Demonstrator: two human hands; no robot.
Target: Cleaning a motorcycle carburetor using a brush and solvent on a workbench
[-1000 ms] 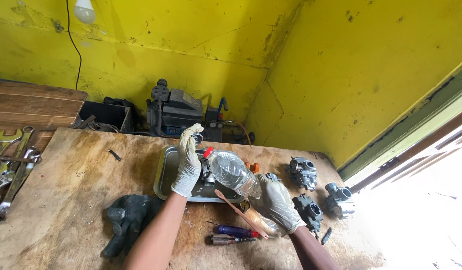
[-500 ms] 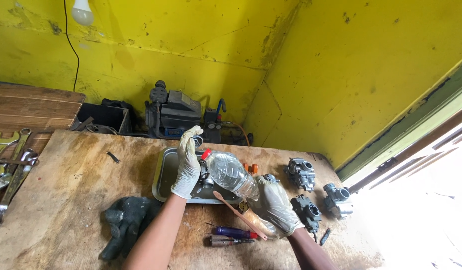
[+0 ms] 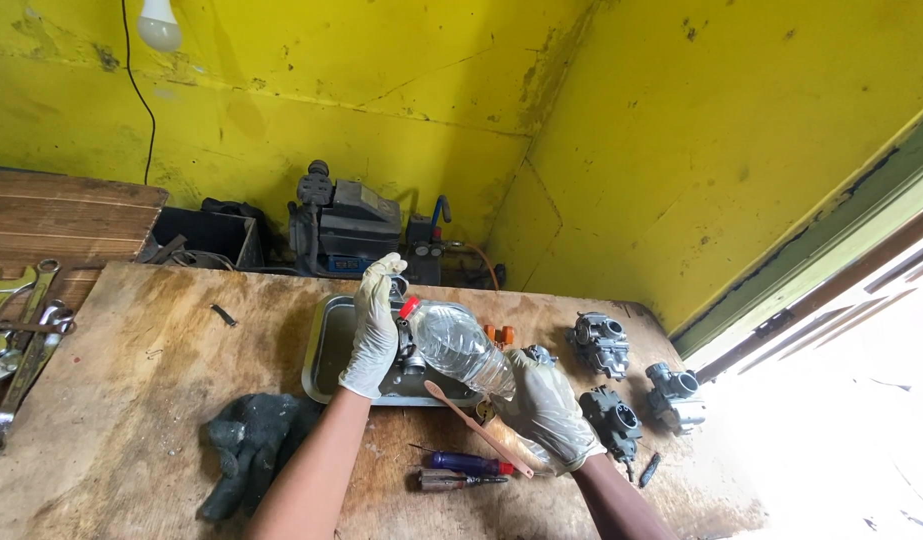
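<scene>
Right hand (image 3: 547,408) gripped the clear plastic bottle (image 3: 459,346), red cap tilted toward the metal tray (image 3: 326,350) at frame centre. Left hand (image 3: 373,330) closed on a small part over the tray. Little had shifted since a second ago; carburettors (image 3: 601,342) lay right on the worktop (image 3: 131,400).

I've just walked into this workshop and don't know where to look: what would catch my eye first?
Likely the two gloved hands at the middle of the bench: the right hand tips a clear bottle with a red cap toward a metal part that the left hand holds over a steel tray. Next, the bright yellow walls and the three carburetors to the right.
</scene>
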